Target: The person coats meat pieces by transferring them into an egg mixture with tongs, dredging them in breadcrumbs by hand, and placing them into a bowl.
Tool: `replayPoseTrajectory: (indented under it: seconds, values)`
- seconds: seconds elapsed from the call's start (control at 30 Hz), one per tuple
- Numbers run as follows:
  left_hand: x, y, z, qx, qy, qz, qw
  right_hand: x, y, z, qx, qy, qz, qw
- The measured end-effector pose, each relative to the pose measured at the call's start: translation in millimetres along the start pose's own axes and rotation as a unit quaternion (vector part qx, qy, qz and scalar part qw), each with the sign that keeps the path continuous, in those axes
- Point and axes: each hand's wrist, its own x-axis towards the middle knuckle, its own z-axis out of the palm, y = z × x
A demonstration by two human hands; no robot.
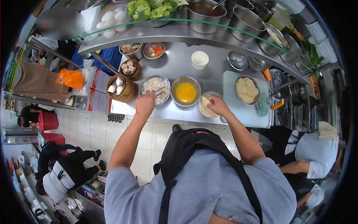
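Observation:
My left hand (pixel 145 103) is closed on a thin metal utensil (pixel 160 90), whose kind I cannot make out. It reaches into a metal bowl (pixel 140 84) of pale, flour-coated pieces (pixel 153 83). Beside that stands a metal bowl (pixel 173 88) of beaten egg (pixel 185 92). My right hand (pixel 219 106) pinches a pale crumb-coated piece (pixel 206 101) above a bowl of breadcrumbs (pixel 209 111). To its right, a metal bowl (pixel 236 92) of pale yellowish breaded pieces (pixel 246 90) rests on a white cutting board (pixel 231 119).
Bamboo steamers (pixel 129 93) with buns stand at the left. Behind the bowls is a white cup (pixel 200 60). An overhead shelf (pixel 164 35) carries eggs (pixel 112 20), broccoli (pixel 149 9) and metal pots (pixel 206 26). Co-workers (pixel 61 177) are behind on both sides.

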Motion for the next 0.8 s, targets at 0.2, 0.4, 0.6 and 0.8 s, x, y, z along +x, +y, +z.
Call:
replayPoseTrajectory:
  seconds: [0.2,0.4,0.6,0.8]
  values:
    - [19,-32,12,-0.033,0.015,0.045,0.998,-9,-11,-15,0.254,-0.042,0.059,0.964]
    - [38,-52,-1,-0.162,0.011,-0.08,0.984,-24,-7,-68,0.338,0.005,0.076,0.938]
    - [21,-57,-3,-0.28,0.032,-0.119,0.952,-25,25,-152,0.252,0.101,0.066,0.96]
    - [0,-47,-3,-0.352,0.034,-0.156,0.922,-21,84,-204,0.093,0.17,0.147,0.97]
